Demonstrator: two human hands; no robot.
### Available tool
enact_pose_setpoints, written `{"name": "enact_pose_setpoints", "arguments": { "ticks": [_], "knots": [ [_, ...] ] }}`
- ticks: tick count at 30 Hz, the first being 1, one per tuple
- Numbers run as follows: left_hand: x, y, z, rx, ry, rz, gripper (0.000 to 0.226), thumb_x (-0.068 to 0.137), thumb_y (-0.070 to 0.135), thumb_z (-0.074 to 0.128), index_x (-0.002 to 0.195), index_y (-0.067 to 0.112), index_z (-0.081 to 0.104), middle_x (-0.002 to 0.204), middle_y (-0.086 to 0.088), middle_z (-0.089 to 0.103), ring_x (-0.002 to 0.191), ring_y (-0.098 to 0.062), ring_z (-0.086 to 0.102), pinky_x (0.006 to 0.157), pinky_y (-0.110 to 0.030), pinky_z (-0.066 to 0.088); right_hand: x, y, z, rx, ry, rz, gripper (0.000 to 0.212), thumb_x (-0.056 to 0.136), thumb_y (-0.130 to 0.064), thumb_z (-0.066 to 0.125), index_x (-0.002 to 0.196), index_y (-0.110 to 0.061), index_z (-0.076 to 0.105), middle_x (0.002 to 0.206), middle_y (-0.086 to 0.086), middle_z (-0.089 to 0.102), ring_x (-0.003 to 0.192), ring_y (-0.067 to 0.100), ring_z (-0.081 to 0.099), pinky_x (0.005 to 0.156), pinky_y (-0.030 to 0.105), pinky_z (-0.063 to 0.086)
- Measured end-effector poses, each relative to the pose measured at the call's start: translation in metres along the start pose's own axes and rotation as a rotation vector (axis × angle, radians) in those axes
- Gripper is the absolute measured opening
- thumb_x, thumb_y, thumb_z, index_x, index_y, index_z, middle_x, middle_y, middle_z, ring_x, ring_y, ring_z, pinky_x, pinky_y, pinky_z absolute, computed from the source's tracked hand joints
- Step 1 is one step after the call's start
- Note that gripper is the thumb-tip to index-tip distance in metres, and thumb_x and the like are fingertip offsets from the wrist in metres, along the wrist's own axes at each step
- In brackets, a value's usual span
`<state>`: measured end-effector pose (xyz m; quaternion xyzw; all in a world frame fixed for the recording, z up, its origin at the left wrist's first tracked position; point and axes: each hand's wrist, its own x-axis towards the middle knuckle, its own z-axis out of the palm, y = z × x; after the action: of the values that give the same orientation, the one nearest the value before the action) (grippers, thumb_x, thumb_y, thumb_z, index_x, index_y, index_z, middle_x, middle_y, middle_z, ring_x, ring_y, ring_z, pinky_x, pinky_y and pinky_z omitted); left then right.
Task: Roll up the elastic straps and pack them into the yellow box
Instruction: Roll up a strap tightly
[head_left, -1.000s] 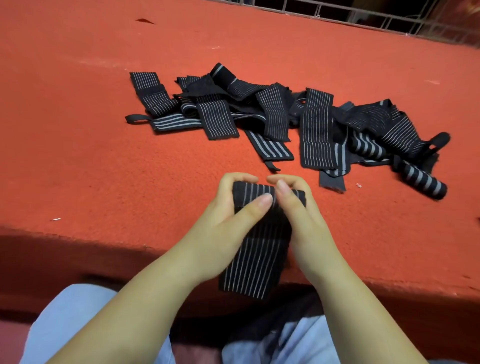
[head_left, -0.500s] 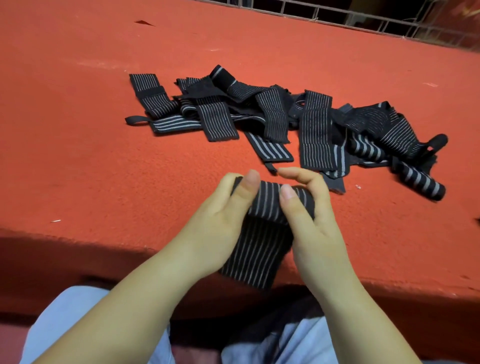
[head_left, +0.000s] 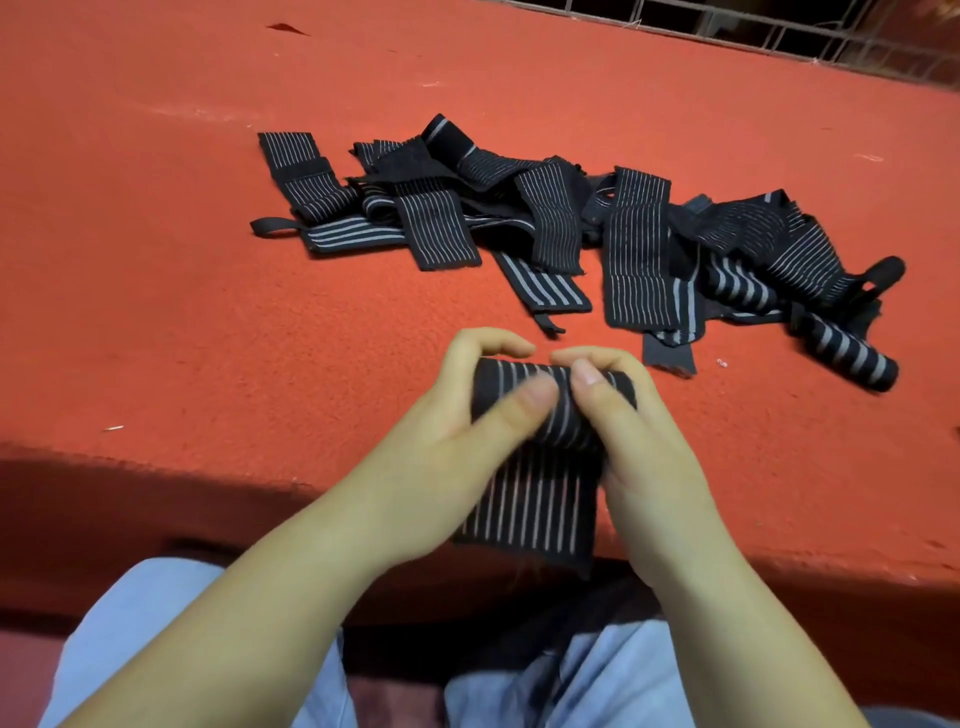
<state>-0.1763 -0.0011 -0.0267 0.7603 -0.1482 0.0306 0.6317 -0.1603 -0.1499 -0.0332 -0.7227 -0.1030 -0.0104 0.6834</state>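
Note:
Both hands hold one black elastic strap with thin white stripes (head_left: 530, 512) near the front edge of the red surface. Its far end is wound into a thick roll between my fingers, and its flat tail hangs toward me over the edge. My left hand (head_left: 457, 441) grips the roll's left side, thumb on top. My right hand (head_left: 639, 441) grips the right side, thumb pressed on the roll. A pile of several loose striped straps (head_left: 545, 223) lies farther back. A finished rolled strap (head_left: 847, 353) lies at the pile's right end. No yellow box is in view.
The red felt-like surface (head_left: 208, 322) spreads wide to the left and behind the pile. Its front edge drops off just under my wrists, above my light blue trousers (head_left: 130, 639). A metal grille (head_left: 779, 31) runs along the far right edge.
The roll has grown thicker as my fingers turned it toward me, and the hanging tail is shorter. My left thumb has come back down onto the roll.

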Motion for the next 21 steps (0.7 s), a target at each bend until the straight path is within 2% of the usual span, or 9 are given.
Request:
{"name": "enact_pose_setpoints", "arguments": {
  "ticks": [2, 5, 7, 9, 11, 14, 16, 18, 21],
  "knots": [
    [0.003, -0.004, 0.0, -0.041, 0.09, -0.127, 0.052, 0.066, 0.076, 0.036, 0.097, 0.039, 0.055, 0.094, 0.017, 0.064, 0.093, 0.0, 0.058, 0.087, -0.026, 0.042, -0.007, -0.004, 0.004, -0.054, -0.018, -0.114, 0.023, 0.079, -0.03, 0.057, 0.101, -0.024, 0.057, 0.087, -0.019, 0.062, 0.077, -0.005, 0.057, 0.073, 0.009, 0.043],
    [0.005, -0.005, 0.006, -0.027, 0.195, -0.141, 0.053, 0.066, 0.076, 0.039, 0.083, 0.03, 0.059, 0.079, 0.01, 0.064, 0.079, -0.005, 0.059, 0.081, -0.027, 0.046, -0.009, -0.005, 0.006, -0.077, 0.002, -0.147, 0.021, 0.079, -0.027, 0.055, 0.099, -0.023, 0.056, 0.082, -0.019, 0.061, 0.07, -0.007, 0.054, 0.067, 0.007, 0.042],
    [0.002, -0.004, 0.009, 0.065, 0.253, -0.032, 0.044, 0.07, 0.068, 0.043, 0.084, 0.028, 0.056, 0.075, 0.016, 0.06, 0.068, 0.004, 0.054, 0.07, -0.015, 0.042, -0.005, -0.004, 0.008, -0.029, -0.002, -0.054, 0.031, 0.079, -0.044, 0.055, 0.095, -0.018, 0.063, 0.085, -0.015, 0.066, 0.08, -0.001, 0.06, 0.077, 0.014, 0.046],
    [-0.001, -0.003, 0.008, 0.26, 0.235, 0.138, 0.033, 0.075, 0.06, 0.048, 0.091, 0.031, 0.049, 0.077, 0.017, 0.058, 0.071, 0.006, 0.053, 0.067, -0.008, 0.039, -0.001, 0.001, 0.005, 0.073, -0.043, 0.194, 0.063, 0.074, -0.07, 0.053, 0.093, -0.012, 0.07, 0.094, -0.002, 0.073, 0.093, 0.016, 0.067, 0.092, 0.038, 0.049],
    [-0.003, -0.003, 0.005, 0.392, 0.199, 0.246, 0.032, 0.077, 0.058, 0.05, 0.1, 0.036, 0.046, 0.081, 0.021, 0.053, 0.075, 0.009, 0.051, 0.068, -0.005, 0.036, -0.001, -0.005, 0.007, 0.179, -0.04, 0.367, 0.066, 0.073, -0.073, 0.051, 0.09, -0.014, 0.074, 0.091, 0.01, 0.074, 0.092, 0.027, 0.07, 0.092, 0.049, 0.05],
    [-0.001, -0.003, 0.006, 0.178, 0.194, 0.114, 0.043, 0.077, 0.065, 0.04, 0.099, 0.029, 0.049, 0.081, 0.015, 0.058, 0.073, 0.004, 0.054, 0.069, -0.01, 0.04, -0.005, -0.003, 0.008, -0.025, 0.049, 0.065, 0.057, 0.078, -0.066, 0.049, 0.085, -0.013, 0.067, 0.079, -0.002, 0.07, 0.076, 0.015, 0.067, 0.076, 0.034, 0.052],
    [0.002, 0.0, 0.01, -0.19, 0.154, -0.159, 0.066, 0.073, 0.075, 0.037, 0.099, 0.018, 0.056, 0.067, 0.005, 0.059, 0.058, -0.006, 0.055, 0.06, -0.022, 0.045, -0.009, -0.002, 0.011, -0.219, 0.101, -0.203, 0.038, 0.08, -0.058, 0.046, 0.084, -0.021, 0.057, 0.072, -0.013, 0.06, 0.066, 0.002, 0.056, 0.065, 0.019, 0.044],
    [0.005, 0.001, 0.011, -0.337, 0.092, -0.351, 0.071, 0.069, 0.074, 0.038, 0.098, 0.012, 0.057, 0.057, -0.001, 0.056, 0.047, -0.014, 0.052, 0.048, -0.027, 0.042, -0.011, 0.0, 0.011, -0.285, 0.095, -0.271, 0.03, 0.082, -0.053, 0.048, 0.09, -0.025, 0.054, 0.077, -0.015, 0.059, 0.07, 0.002, 0.056, 0.066, 0.016, 0.042],
    [0.003, 0.001, 0.012, -0.224, 0.14, -0.221, 0.045, 0.074, 0.065, 0.049, 0.087, 0.023, 0.054, 0.056, 0.005, 0.056, 0.048, -0.01, 0.052, 0.049, -0.026, 0.043, -0.009, -0.001, 0.01, -0.171, 0.097, -0.223, 0.031, 0.078, -0.054, 0.051, 0.092, -0.027, 0.058, 0.084, -0.012, 0.061, 0.079, 0.004, 0.057, 0.075, 0.02, 0.043]
  ]
}}
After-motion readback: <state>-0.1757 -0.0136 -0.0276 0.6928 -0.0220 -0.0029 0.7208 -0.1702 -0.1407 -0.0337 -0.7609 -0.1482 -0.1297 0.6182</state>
